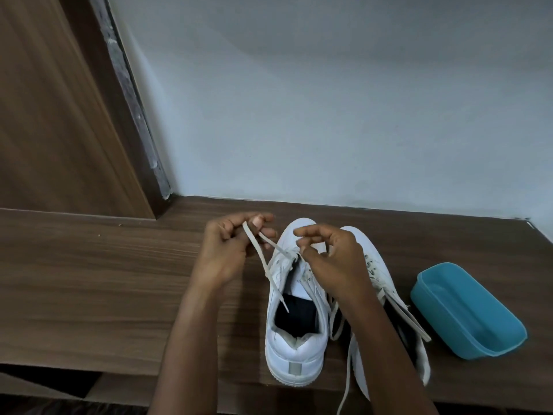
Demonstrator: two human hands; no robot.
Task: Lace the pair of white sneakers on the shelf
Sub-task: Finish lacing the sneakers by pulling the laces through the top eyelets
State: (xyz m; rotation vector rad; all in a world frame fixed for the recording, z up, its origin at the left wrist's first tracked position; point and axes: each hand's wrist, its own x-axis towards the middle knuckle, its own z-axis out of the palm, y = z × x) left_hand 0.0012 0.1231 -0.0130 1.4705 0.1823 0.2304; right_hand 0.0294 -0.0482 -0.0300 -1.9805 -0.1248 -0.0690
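Note:
Two white sneakers stand side by side on the brown wooden shelf (104,280), toes toward the wall. The left sneaker (294,345) shows its dark insole and heel tab. My left hand (230,250) pinches a loop of its white lace (263,259), pulled up and left from the eyelets; the lace end hangs into the shoe opening. My right hand (329,253) is over the front eyelets and pinches the lace there. The right sneaker (389,295) lies partly behind my right forearm, its loose laces trailing over the shelf's front edge.
A blue plastic tub (466,313) lies tilted to the right of the sneakers. A pale wall stands right behind the shelf, and a wooden panel rises at the back left. The shelf's front edge runs just below the heels.

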